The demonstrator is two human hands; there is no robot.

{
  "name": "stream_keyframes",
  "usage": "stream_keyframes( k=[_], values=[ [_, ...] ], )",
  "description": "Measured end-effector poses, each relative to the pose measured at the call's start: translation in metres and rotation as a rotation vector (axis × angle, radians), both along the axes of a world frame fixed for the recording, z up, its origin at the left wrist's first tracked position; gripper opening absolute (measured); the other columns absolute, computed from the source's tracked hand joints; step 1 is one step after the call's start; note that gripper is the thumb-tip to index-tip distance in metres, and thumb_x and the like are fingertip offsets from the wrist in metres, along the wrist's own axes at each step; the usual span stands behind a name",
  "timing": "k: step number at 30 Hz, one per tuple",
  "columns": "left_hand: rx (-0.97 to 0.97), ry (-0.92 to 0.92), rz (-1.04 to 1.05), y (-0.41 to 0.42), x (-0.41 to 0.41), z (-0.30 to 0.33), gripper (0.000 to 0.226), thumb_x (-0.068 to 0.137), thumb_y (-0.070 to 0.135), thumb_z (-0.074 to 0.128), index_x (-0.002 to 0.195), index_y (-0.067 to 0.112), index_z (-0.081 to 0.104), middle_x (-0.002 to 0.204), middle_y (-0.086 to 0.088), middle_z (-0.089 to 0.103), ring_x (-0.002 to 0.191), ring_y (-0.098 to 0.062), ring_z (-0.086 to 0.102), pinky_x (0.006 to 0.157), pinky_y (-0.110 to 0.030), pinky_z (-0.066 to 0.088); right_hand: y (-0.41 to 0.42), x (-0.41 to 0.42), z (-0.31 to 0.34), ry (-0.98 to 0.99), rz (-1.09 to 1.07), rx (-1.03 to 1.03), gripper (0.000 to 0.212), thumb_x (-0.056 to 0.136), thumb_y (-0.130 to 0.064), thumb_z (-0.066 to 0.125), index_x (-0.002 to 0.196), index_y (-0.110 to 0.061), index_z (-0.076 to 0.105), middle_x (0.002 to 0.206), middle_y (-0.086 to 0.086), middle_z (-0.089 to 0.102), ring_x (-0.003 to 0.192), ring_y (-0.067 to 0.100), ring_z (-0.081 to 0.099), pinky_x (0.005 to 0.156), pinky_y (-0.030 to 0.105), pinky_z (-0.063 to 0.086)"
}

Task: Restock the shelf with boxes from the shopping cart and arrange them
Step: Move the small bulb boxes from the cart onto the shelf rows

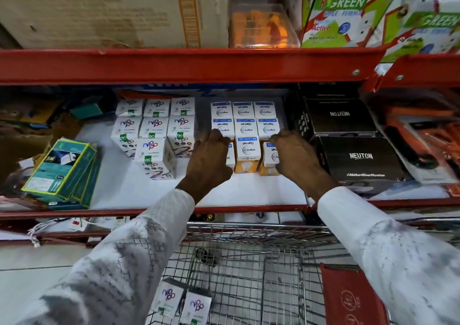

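Two Ripo boxes [183, 302] in cart [249, 230]

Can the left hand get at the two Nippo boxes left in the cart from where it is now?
Probably yes. The left hand rests on the Wipro boxes up on the shelf, but the Nippo boxes lie uncovered in the open-topped cart below that arm; nothing covers them.

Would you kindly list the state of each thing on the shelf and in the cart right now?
Wipro boxes: upright, closed, in rows of three.
Front Wipro row: both outer boxes touched by hands.
Left hand: resting on the front left box.
Right hand: resting on the front right box.
Ripo boxes on shelf: upright, closed, grouped.
Ripo boxes in cart: two, not yet shelved.
Teal boxes: tilted, stacked askew.
Neuton boxes: closed, stacked.
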State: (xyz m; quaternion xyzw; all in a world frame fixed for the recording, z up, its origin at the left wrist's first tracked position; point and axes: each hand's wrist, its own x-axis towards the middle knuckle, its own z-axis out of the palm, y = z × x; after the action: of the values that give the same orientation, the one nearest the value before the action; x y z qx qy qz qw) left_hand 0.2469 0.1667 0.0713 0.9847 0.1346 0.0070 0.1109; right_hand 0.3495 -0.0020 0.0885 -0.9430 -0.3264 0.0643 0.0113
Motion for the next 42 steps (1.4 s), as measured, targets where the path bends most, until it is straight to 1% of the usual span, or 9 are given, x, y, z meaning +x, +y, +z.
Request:
stream_keyframes(
  k=[13,19,22,25,28,32,37,40,42],
  values=[
    [-0.045,-0.047,-0.004,0.005,-0.005,-0.011,0.054,0.067,-0.001,0.066,0.12,0.007,0.062,0.128,-0.009,0.061,0.12,-0.034,0.055,0.093,-0.047,0.053,-0.009,0.001,-0.023,-0.011,0.004,0.159,0.06,0.072,0.007,0.068,0.129,-0.01,0.057,0.128,0.01,0.059,0.113,0.031,0.06,0.09,0.04,0.055],
    [0.055,-0.063,-0.063,0.001,-0.04,0.0,0.06,0.079,0.023,0.069,0.136,0.013,0.054,0.149,-0.01,0.047,0.138,-0.033,0.038,0.105,-0.052,0.041,-0.016,-0.028,-0.014,-0.077,0.037,0.213,0.073,0.071,-0.003,0.075,0.138,-0.015,0.05,0.144,0.003,0.051,0.134,0.026,0.044,0.106,0.037,0.045],
    [0.086,-0.134,-0.128,-0.002,-0.089,-0.006,0.061,0.079,0.029,0.069,0.137,0.013,0.054,0.15,-0.012,0.047,0.137,-0.038,0.041,0.105,-0.051,0.039,-0.023,-0.074,-0.015,-0.115,0.072,0.3,0.065,0.072,-0.008,0.073,0.135,-0.012,0.054,0.142,0.007,0.053,0.134,0.029,0.044,0.107,0.042,0.043],
    [0.041,-0.147,-0.171,-0.001,-0.153,-0.026,0.057,0.081,0.028,0.064,0.136,0.016,0.055,0.149,-0.009,0.048,0.136,-0.033,0.042,0.105,-0.046,0.039,-0.032,-0.13,-0.035,-0.088,0.084,0.356,0.06,0.075,-0.012,0.068,0.134,-0.01,0.056,0.142,0.008,0.053,0.133,0.03,0.044,0.109,0.042,0.042],
    [-0.007,-0.03,-0.154,-0.001,-0.215,-0.055,0.057,0.078,0.025,0.062,0.135,0.022,0.054,0.141,-0.004,0.053,0.129,-0.027,0.047,0.103,-0.046,0.045,-0.036,-0.187,-0.067,-0.008,0.078,0.296,0.06,0.076,-0.016,0.07,0.134,-0.013,0.056,0.142,0.007,0.052,0.134,0.029,0.044,0.112,0.041,0.039],
    [-0.043,0.264,-0.151,-0.006,-0.272,-0.103,0.07,0.07,0.021,0.067,0.138,0.017,0.052,0.146,-0.008,0.05,0.134,-0.033,0.047,0.103,-0.049,0.048,-0.028,-0.244,-0.104,0.081,0.084,0.193,0.059,0.078,-0.026,0.066,0.135,-0.017,0.054,0.152,0.007,0.039,0.143,0.034,0.029,0.114,0.049,0.034],
    [-0.086,0.557,-0.144,-0.006,-0.289,-0.145,0.086,0.083,0.017,0.062,0.156,0.019,0.016,0.165,-0.007,0.012,0.152,-0.032,0.012,0.123,-0.046,0.018,-0.013,-0.286,-0.134,0.123,0.066,0.166,0.055,0.078,-0.03,0.065,0.13,-0.014,0.058,0.143,0.008,0.049,0.134,0.034,0.042,0.111,0.046,0.038],
    [-0.026,0.643,-0.199,-0.005,-0.286,-0.154,0.099,0.083,0.024,0.07,0.157,0.018,0.005,0.166,-0.009,0.003,0.152,-0.036,0.004,0.123,-0.052,0.012,-0.005,-0.311,-0.16,0.232,0.1,0.121,0.065,0.078,-0.036,0.066,0.137,-0.013,0.052,0.147,0.009,0.047,0.135,0.034,0.043,0.111,0.044,0.038],
    [0.029,0.699,-0.235,-0.008,-0.283,-0.155,0.096,0.086,0.019,0.067,0.157,0.016,0.003,0.166,-0.012,0.0,0.152,-0.039,0.003,0.122,-0.055,0.01,-0.002,-0.324,-0.178,0.337,0.106,0.06,0.074,0.077,-0.038,0.065,0.143,-0.012,0.043,0.151,0.009,0.042,0.138,0.034,0.039,0.112,0.042,0.035]
  ],
)
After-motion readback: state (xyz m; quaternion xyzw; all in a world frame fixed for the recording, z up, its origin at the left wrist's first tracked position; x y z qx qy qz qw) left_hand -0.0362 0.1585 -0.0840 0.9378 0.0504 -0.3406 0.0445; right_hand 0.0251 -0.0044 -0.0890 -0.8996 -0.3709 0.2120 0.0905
